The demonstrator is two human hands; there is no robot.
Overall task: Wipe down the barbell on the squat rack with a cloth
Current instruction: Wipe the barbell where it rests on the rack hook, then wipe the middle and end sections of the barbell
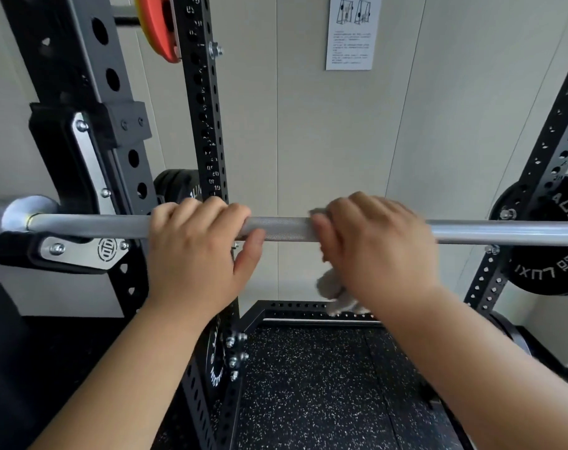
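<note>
A silver barbell runs across the view, resting in the black squat rack's hook at the left. My left hand grips the bar from above, thumb underneath, just right of the rack upright. My right hand wraps a grey cloth round the bar a short way to the right; the hand is blurred. A loose end of the cloth hangs below the bar, and the rest is hidden under my palm.
Black perforated uprights stand at left and right. Black weight plates hang at the right, an orange plate at the top left. A paper notice is on the wall. Speckled rubber flooring lies below.
</note>
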